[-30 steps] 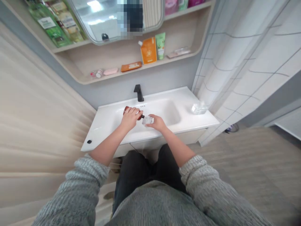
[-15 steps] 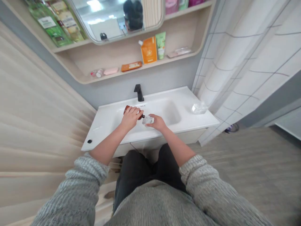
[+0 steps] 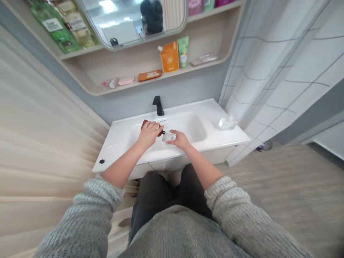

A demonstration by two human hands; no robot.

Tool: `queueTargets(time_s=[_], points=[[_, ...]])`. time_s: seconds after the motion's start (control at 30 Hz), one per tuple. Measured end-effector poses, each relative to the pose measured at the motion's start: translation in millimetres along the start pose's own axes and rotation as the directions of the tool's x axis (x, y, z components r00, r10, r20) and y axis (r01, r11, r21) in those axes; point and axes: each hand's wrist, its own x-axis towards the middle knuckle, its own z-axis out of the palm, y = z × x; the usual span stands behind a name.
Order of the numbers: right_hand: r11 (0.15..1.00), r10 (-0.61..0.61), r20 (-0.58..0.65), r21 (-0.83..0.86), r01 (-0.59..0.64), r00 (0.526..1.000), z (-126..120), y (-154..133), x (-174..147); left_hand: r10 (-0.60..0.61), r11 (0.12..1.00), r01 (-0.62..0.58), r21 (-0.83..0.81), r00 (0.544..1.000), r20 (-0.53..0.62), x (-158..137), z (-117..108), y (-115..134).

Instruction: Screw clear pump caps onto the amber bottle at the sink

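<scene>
Over the sink basin (image 3: 197, 125), my left hand (image 3: 148, 134) is wrapped round a brown bottle (image 3: 144, 123). The bottle is tipped sideways, its dark neck pointing right. My right hand (image 3: 180, 139) grips a small clear container (image 3: 168, 137) by its right side. The neck of the bottle lies right at the container's upper left edge; whether the two touch, or whether liquid flows, is too small to tell. Behind both hands stands a black faucet (image 3: 159, 106).
A clear box (image 3: 227, 123) sits on the counter's right end, and a black round piece (image 3: 102, 161) on its left. Above, a shelf (image 3: 88, 89) holds an orange pouch (image 3: 170, 57), a green tube (image 3: 183, 52) and a pink soap-like bar (image 3: 126, 81). A curtain (image 3: 40, 125) hangs at left.
Hardly anything differs. Both hands keep their hold on the bottle and the container, and the view has shifted very slightly.
</scene>
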Motion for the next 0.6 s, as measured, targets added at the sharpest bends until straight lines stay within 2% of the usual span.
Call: queueTargets(time_s=[0.6], points=[[1.000,0.010,-0.003,-0.014,-0.010,1.000,-0.3,-0.5,-0.1,0.005,1.000,-0.005,0.025,1.000,0.011,0.0,-1.9,0.2]])
